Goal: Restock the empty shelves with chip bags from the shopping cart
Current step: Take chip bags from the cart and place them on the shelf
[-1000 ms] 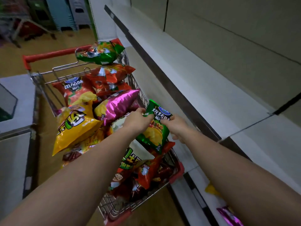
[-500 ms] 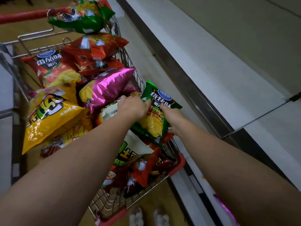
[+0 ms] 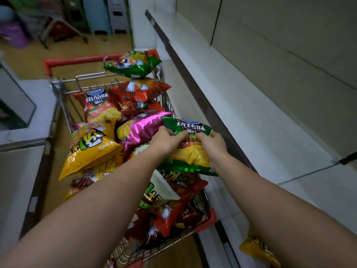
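White shelf (image 3: 251,120) running along cart's right edge; shopping cart (image 3: 58,88) sitting heaped with chip bags; green chip bag (image 3: 190,161) lying over cart's right edge; left hand (image 3: 167,140), right hand (image 3: 213,143) both pinching its top

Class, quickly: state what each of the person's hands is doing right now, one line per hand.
Left hand: closed, gripping the left side of the green chip bag.
Right hand: closed, gripping the right side of the same bag.
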{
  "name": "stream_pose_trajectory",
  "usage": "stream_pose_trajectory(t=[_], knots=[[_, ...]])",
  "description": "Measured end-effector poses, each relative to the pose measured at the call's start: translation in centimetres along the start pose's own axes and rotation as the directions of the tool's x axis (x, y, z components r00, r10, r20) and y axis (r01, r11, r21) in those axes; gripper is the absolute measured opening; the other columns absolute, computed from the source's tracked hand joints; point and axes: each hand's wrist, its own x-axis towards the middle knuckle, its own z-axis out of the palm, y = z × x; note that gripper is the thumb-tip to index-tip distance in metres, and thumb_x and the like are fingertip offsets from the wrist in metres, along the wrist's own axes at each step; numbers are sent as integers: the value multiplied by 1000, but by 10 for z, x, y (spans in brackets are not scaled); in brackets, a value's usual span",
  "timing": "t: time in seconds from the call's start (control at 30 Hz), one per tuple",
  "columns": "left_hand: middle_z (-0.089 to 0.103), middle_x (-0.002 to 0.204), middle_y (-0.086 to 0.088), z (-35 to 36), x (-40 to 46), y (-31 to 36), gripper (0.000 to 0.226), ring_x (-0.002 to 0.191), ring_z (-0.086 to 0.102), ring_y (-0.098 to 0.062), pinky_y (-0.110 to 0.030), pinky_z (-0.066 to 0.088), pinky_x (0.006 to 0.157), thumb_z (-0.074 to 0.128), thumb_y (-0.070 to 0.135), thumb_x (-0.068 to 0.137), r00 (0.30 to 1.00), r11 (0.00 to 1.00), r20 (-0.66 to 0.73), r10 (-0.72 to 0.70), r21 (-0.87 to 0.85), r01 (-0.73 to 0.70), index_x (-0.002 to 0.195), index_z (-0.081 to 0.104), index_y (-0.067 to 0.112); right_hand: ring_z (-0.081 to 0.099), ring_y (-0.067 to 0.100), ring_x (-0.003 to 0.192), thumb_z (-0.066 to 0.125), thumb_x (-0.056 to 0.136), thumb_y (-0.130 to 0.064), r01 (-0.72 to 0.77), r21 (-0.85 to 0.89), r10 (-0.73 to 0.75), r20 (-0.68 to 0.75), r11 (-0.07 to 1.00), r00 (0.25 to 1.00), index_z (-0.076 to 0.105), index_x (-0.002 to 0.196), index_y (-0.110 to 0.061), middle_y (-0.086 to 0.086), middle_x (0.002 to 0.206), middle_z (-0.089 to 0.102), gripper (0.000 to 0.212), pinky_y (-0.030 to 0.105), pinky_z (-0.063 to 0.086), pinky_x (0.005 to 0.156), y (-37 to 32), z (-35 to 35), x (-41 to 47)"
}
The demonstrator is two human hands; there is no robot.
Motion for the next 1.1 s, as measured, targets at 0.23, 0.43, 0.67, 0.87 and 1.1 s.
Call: stream_pose_trajectory(t=[0.23, 0.43, 0.67, 0.87, 1.1], knots=[[72, 92, -12, -66, -43, 3, 49, 79, 69, -24, -34, 57, 72, 87, 36, 60, 978, 859, -111, -175, -503, 97, 94, 66, 7, 63, 24, 100, 66, 71, -36, 223, -47, -204, 254, 974, 945, 52, 129, -22, 3, 120, 62, 61, 43, 52, 90, -47, 43, -46], [74, 91, -11, -136, -81, -20, 58, 79, 71, -26, -40, 58, 77, 86, 43, 60, 955, 814, -140, -262, -564, 141, 106, 67, 13, 57, 25, 113, 69, 74, -35, 388, -28, -329, 475, 921, 816, 50, 133, -16, 6, 126, 59, 64, 43, 44, 101, -72, 98, -93], [72, 89, -13, -219, -95, -61, 54, 72, 70, -26, -39, 58, 71, 85, 28, 64, 887, 803, -340, -312, -593, 55, 108, 62, 8, 50, 26, 120, 48, 95, -35, 441, -95, -280, 650, 892, 706, 53, 129, -15, 7, 133, 53, 40, 43, 40, 103, -94, 162, -113], [72, 99, -12, -289, -71, -111, 94, 82, 71, -30, -50, 56, 82, 92, 46, 29, 869, 834, -394, -300, -551, 38, 112, 62, 13, 49, 33, 120, 53, 94, -33, 451, -524, -139, 530, 722, 837, 49, 132, -3, 16, 134, 51, 49, 39, 42, 97, -78, 200, -92], [72, 100, -11, -318, -45, -123, 78, 75, 72, -21, -34, 59, 67, 87, 31, 51, 963, 876, -186, -195, -475, 86, 120, 57, 10, 34, 34, 135, 61, 82, -55, 291, -727, 135, 465, 622, 875, 18, 148, -5, 15, 152, 27, 94, 41, 37, 102, -54, 229, -87]])
